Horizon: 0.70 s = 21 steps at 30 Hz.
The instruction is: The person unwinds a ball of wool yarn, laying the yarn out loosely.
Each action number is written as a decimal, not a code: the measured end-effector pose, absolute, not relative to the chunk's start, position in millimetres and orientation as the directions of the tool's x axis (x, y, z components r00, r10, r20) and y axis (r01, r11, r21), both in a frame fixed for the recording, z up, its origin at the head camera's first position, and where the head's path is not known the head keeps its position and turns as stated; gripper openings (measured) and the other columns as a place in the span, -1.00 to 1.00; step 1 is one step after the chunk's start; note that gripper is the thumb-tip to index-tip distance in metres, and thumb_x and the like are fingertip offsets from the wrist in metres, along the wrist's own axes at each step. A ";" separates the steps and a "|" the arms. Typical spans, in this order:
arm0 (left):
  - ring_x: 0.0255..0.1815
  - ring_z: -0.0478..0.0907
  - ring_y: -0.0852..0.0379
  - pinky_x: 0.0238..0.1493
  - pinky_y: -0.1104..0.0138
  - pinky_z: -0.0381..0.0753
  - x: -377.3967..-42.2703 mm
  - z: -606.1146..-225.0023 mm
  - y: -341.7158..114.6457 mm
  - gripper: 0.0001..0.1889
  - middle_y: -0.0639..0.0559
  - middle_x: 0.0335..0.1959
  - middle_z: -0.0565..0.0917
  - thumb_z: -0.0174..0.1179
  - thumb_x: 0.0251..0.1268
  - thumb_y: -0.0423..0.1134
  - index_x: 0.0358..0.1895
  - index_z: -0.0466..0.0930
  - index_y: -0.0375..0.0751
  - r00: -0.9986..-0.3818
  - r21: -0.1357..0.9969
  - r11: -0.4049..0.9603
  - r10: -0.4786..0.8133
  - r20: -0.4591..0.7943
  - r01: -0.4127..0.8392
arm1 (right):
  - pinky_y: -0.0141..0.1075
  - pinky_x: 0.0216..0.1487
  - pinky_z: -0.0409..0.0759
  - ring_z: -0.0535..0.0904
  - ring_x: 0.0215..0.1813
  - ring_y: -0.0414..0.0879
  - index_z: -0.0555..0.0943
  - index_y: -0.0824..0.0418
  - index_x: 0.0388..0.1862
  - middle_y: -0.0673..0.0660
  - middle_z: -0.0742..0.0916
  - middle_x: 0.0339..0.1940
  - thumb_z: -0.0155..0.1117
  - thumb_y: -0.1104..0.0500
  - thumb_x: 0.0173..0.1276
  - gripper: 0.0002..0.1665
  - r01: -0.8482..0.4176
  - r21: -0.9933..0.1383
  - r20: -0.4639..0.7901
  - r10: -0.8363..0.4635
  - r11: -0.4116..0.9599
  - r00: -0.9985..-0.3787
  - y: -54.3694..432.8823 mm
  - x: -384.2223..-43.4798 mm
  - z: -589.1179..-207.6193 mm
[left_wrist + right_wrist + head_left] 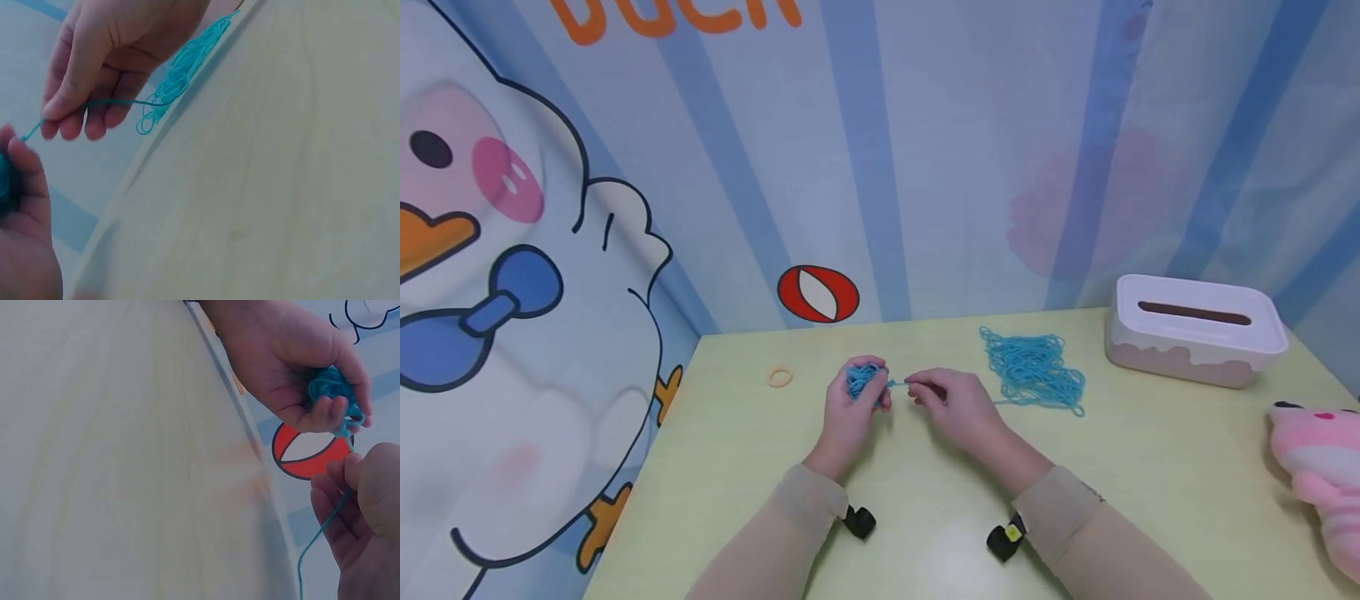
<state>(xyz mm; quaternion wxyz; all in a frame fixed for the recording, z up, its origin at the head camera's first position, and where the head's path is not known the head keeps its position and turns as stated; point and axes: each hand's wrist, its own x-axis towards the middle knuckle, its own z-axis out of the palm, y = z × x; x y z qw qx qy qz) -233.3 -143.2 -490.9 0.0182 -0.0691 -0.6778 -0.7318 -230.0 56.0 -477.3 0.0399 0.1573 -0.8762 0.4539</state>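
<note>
My left hand (855, 407) grips the blue yarn bundle (862, 382); my right hand (958, 404) pinches its strand (898, 384) (so thin, perhaps taut), which leads rightward to the loose yarn pile (1036, 371) near the surface's far edge (917, 327).

A pale blue backdrop (955, 167) with darker blue stripes (865, 125) covers the wall behind the bench (700, 467), softly creased towards the right. Orange lettering (711, 22) runs along its top, cut off by the edge of the head view. At left stands a large printed white duck (580, 333) with black outlines, a pink cheek and a blue bow tie (527, 283). A red-and-white oval (817, 293) sits just above the bench's back edge. The pale yellow benchtop shows faint, grain-like streaks in the wrist views. Light falls softly, with weak shadows.
</note>
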 end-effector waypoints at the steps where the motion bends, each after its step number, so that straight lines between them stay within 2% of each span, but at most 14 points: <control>1: -0.30 0.58 0.10 -0.17 0.45 0.72 -233.8 -491.5 -143.6 -0.59 -0.01 -0.15 0.63 0.29 0.67 -0.12 0.33 0.52 -0.30 -0.991 0.991 -0.059 0.057 0.121 0.118 | -0.06 0.19 0.84 0.87 0.09 -0.06 0.81 0.11 0.24 0.04 0.91 0.02 0.29 0.14 0.71 -0.71 -0.302 -0.789 0.205 -0.235 0.536 -0.950 58.5 -229.3 -475.9; 4: -0.27 0.58 0.10 -0.17 0.45 0.70 -234.5 -492.6 -144.5 -0.62 0.02 -0.12 0.65 0.36 0.61 -0.10 0.27 0.55 -0.20 -0.994 0.994 -0.014 0.030 0.105 0.104 | -0.08 0.15 0.85 0.87 0.05 -0.07 0.79 0.13 0.25 0.05 0.90 0.01 0.27 0.12 0.72 -0.71 -0.294 -0.797 0.197 -0.233 0.528 -0.952 67.4 -226.9 -470.7; 8: -0.22 0.67 0.07 -0.10 0.40 0.79 -235.9 -493.6 -144.6 -0.68 -0.03 -0.02 0.68 0.39 0.58 -0.21 0.18 0.49 -0.16 -0.992 0.992 -0.047 0.045 0.119 0.117 | -0.16 0.01 0.84 0.87 0.00 -0.06 0.78 0.14 0.25 0.11 0.90 0.00 0.28 0.10 0.72 -0.70 -0.318 -0.792 0.223 -0.239 0.521 -0.945 81.3 -221.9 -461.4; 11: -0.26 0.71 0.09 -0.10 0.39 0.81 -236.6 -494.3 -144.5 -0.64 -0.06 0.01 0.67 0.37 0.58 -0.26 0.27 0.45 -0.09 -0.989 0.989 -0.059 0.058 0.138 0.135 | -0.26 -0.11 0.77 0.86 -0.04 -0.04 0.78 0.15 0.23 0.15 0.90 -0.03 0.28 0.11 0.71 -0.71 -0.344 -0.781 0.257 -0.235 0.520 -0.938 93.0 -217.5 -454.4; 15: -0.33 0.65 0.10 -0.18 0.42 0.76 -235.9 -495.4 -144.6 -0.54 0.01 -0.04 0.62 0.37 0.59 -0.21 0.43 0.49 -0.04 -0.987 0.989 -0.025 0.065 0.144 0.143 | -0.36 -0.24 0.71 0.85 -0.08 -0.01 0.79 0.17 0.20 0.18 0.90 -0.06 0.29 0.14 0.70 -0.74 -0.371 -0.766 0.304 -0.212 0.526 -0.929 109.5 -213.7 -448.8; 17: -0.33 0.63 0.10 -0.20 0.42 0.73 -235.6 -496.1 -144.5 -0.61 0.00 -0.09 0.61 0.38 0.59 -0.18 0.35 0.58 -0.09 -0.988 0.990 -0.003 0.067 0.140 0.140 | -0.38 -0.25 0.72 0.85 -0.10 -0.02 0.79 0.19 0.18 0.18 0.90 -0.08 0.31 0.15 0.69 -0.75 -0.383 -0.755 0.329 -0.199 0.531 -0.923 118.2 -213.0 -447.8; 19: -0.32 0.62 0.09 -0.18 0.42 0.71 -235.4 -496.4 -144.2 -0.74 -0.06 -0.11 0.62 0.40 0.58 -0.16 0.17 0.66 -0.13 -0.988 0.991 0.008 0.070 0.136 0.136 | -0.39 -0.20 0.75 0.85 -0.12 -0.02 0.80 0.20 0.16 0.17 0.91 -0.10 0.32 0.16 0.68 -0.76 -0.396 -0.741 0.354 -0.185 0.542 -0.917 126.5 -212.7 -447.0; 21: -0.29 0.63 0.09 -0.15 0.42 0.72 -235.4 -496.5 -143.7 -0.82 -0.14 -0.02 0.66 0.40 0.57 -0.16 -0.02 0.66 -0.17 -0.988 0.990 0.016 0.073 0.138 0.139 | -0.42 -0.16 0.76 0.86 -0.14 -0.03 0.80 0.21 0.15 0.15 0.91 -0.11 0.34 0.18 0.67 -0.77 -0.408 -0.729 0.379 -0.172 0.549 -0.909 135.1 -212.4 -447.1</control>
